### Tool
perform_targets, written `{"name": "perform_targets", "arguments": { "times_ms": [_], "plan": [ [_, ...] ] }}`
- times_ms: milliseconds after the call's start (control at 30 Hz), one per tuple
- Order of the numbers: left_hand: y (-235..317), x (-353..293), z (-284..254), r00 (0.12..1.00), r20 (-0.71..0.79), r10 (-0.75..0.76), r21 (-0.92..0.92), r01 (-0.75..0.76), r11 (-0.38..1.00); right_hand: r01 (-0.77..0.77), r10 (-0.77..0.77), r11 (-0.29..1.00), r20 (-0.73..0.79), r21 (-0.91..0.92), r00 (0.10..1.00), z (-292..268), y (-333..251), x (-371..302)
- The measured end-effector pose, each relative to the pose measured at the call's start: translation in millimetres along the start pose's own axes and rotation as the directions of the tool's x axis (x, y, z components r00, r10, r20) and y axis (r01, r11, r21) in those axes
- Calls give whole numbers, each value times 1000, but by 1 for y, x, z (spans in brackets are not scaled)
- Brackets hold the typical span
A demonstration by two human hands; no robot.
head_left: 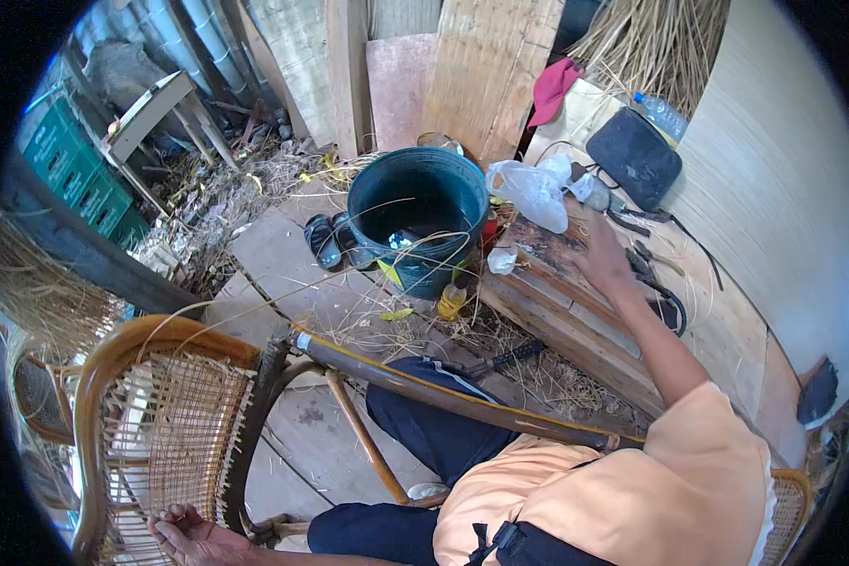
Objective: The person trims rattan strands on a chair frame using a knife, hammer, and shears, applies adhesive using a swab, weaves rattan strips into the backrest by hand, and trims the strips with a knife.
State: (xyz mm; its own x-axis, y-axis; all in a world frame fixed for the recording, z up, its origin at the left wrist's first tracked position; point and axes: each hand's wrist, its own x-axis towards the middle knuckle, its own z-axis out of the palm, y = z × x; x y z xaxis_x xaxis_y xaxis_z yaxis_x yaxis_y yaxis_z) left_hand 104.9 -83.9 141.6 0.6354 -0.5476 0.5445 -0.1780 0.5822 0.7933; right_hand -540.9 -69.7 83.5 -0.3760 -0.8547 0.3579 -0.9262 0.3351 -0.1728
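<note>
Overlapping the lower part of the woven cane panel in view, the left hand has its fingers loosely bent; cannot tell if it grips a strand. Panel is an open grid of thin pale strips, uneven, with short cut ends fringing its right side; it lies directly above and around the left hand, well apart from the right. Chair frame round it is glossy brown, bent in a smooth rounded loop, joined to a darker, rougher pole. Right hand is blurred, arm stretched out over the wooden bench; fingers look extended, cannot tell if they hold anything. Bench is rough planks, straight-edged, stained dark on top. Near the right hand: thin, crumpled translucent plastic bag and, beyond, a flat black pouch with rounded corners. A long smooth brown rail with a yellowish edge crosses before the torso. Farther out, left of the bench: round dark-green plastic bucket, dark inside, thin curved strands across it; dark sandals beside it, small bottle of yellow liquid just in front. Far left, stacked green crates.
</note>
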Motion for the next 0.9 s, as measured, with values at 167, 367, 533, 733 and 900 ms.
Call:
{"name": "perform_targets", "arguments": {
  "times_ms": [167,367,533,733,900],
  "plan": [
    [-12,-6,-9,959,216,183,36,-195,980,196,-198,975,-5,-101,980,44,-40,87],
    [-34,9,-44,968,142,206,2,-208,978,10,-8,999,-44,45,999,63,113,110],
    [-24,16,-37,977,-167,-129,-44,124,991,-324,374,922,276,-213,885,30,307,90],
    [11,-28,15,956,-289,-55,-182,1,983,68,140,894,-421,443,896,-58,137,160],
    [40,-41,48,896,-438,-78,-84,46,995,391,-578,296,-163,871,800,-62,-233,62]
  ]
}}
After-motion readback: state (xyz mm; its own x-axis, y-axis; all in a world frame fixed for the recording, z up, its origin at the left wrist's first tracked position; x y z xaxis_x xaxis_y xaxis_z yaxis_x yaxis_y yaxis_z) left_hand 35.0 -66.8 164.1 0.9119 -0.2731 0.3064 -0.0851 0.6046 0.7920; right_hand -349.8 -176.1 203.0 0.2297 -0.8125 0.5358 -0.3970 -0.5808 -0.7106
